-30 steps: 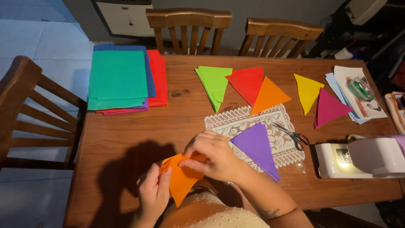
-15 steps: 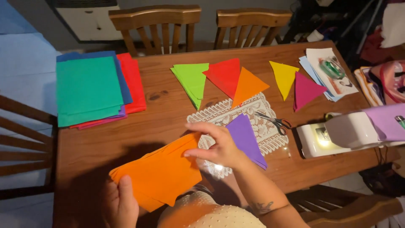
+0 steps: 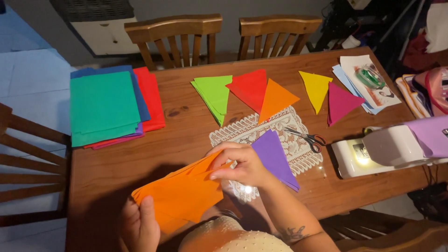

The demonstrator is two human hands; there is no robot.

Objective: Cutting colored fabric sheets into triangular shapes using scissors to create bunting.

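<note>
I sit at a brown wooden table (image 3: 116,172) in a dim room, with two wooden chairs (image 3: 175,35) pushed in at the far side, another at my left, and a pale blue floor beyond. At the far left of the table lies a stack of rectangular coloured sheets (image 3: 105,107), teal on top over blue, red and purple. Along the far edge lie cut triangles: light green (image 3: 213,93), red (image 3: 249,86), orange (image 3: 276,99), yellow (image 3: 316,87) and magenta (image 3: 342,101). A white lace mat (image 3: 289,144) in the middle bears a purple triangle (image 3: 275,156) and scissors with red handles (image 3: 305,137). At the far right some white printed papers (image 3: 368,84) lie under a green roll of tape. A white sewing machine (image 3: 389,149) stands on my right.

My right hand (image 3: 240,165) pinches the upper right end of a folded orange paper sheet (image 3: 182,193), thumb under and fingers over. My left hand (image 3: 140,224) clasps its lower left edge. The sheet hangs just above the near table edge, its long axis running from lower left up to upper right.
</note>
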